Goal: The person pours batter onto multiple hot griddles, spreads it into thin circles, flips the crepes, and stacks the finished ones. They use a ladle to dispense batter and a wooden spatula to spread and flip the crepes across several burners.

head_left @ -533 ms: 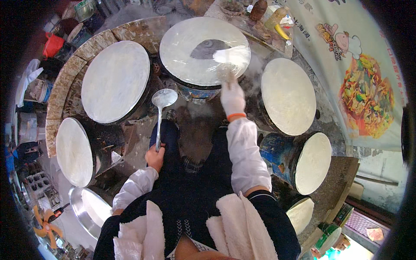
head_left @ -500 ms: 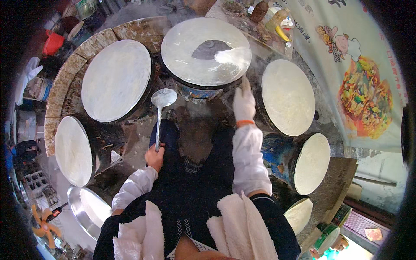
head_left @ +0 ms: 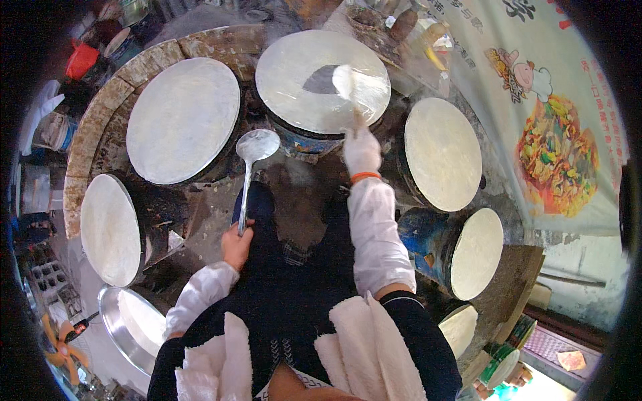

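My left hand [head_left: 237,244] grips a long metal ladle [head_left: 257,144], its bowl upright and smeared white. My right hand [head_left: 362,151], in a pale glove with an orange band at the wrist, holds a blurred wooden-handled spreading tool [head_left: 356,117] over the top centre griddle [head_left: 291,93]. That griddle carries a thin, wet white layer with a dark bare patch in the middle and a bright white mass beside it. Pale sheets cover the griddles at upper left [head_left: 179,120], left [head_left: 110,230], right [head_left: 441,152] and lower right [head_left: 476,252]. Each griddle sits on a drum-like stove.
A curved, stained ledge [head_left: 93,120] rings the stoves. A steel bowl of white batter [head_left: 134,314] stands at lower left, near an orange fan [head_left: 63,351]. Another griddle [head_left: 459,329] is at lower right. Bottles [head_left: 438,37] stand at top right beside a printed banner [head_left: 558,167].
My right hand has moved back leftward from the right edge of the centre griddle, and the white mass there looks narrower. My left hand still holds the ladle. The view has shifted slightly.
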`<action>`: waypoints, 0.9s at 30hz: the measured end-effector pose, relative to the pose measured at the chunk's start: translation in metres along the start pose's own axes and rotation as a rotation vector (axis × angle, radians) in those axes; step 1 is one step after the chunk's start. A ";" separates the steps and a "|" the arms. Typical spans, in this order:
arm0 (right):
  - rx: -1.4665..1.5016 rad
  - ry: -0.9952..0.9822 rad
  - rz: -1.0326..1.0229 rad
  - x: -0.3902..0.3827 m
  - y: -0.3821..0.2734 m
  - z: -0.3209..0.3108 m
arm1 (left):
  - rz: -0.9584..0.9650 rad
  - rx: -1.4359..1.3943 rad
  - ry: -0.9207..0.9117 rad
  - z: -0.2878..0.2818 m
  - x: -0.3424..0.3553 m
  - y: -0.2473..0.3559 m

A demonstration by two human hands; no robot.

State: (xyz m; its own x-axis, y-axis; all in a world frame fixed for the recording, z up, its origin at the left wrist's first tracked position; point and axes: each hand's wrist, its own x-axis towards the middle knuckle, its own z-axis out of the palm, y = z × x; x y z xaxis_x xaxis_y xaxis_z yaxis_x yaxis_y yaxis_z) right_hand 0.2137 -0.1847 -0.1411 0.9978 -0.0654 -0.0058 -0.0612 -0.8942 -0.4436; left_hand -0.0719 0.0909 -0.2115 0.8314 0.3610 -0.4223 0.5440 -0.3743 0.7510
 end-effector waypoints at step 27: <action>0.300 -0.098 -0.094 -0.002 -0.003 0.002 | -0.090 -0.867 -0.381 -0.091 -0.024 0.182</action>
State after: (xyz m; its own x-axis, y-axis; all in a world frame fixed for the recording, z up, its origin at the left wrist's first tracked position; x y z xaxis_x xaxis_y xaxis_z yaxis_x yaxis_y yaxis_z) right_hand 0.2115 -0.1808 -0.1414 0.9973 0.0666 -0.0320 0.0261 -0.7226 -0.6907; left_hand -0.0033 0.0923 -0.0184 0.8549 -0.0025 -0.5189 0.4614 0.4610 0.7580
